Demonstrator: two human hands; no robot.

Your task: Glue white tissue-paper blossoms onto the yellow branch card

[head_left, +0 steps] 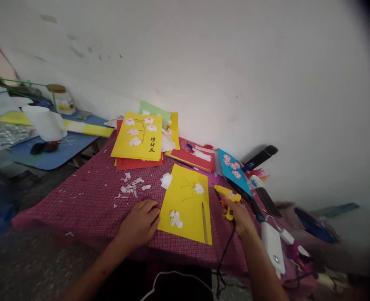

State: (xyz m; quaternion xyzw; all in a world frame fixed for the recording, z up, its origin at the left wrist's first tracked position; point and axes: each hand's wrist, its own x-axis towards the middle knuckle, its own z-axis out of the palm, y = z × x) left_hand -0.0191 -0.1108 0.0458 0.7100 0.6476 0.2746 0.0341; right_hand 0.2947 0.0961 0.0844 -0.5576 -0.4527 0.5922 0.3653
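My right hand (239, 216) is wrapped round the handle of a yellow hot glue gun (228, 193), whose nozzle points left. A black cord hangs down from its grip. My left hand (143, 220) lies on the table with its fingers loosely bent, at the left edge of a yellow sheet of card (186, 205). On that sheet are thin drawn stems, a white paper flower (199, 188) near the top right and a small pile of white paper petals (175, 219) lower left. A pen (204, 223) rests along the sheet's right side.
Paper scraps (133, 188) litter the red checked tablecloth (87, 196). Behind are a finished yellow flower card (138, 136), a red card (197, 154) and a blue card (233, 171). A white power bank (272, 246) lies right; a blue table (55, 156) stands left. A wall closes the back.
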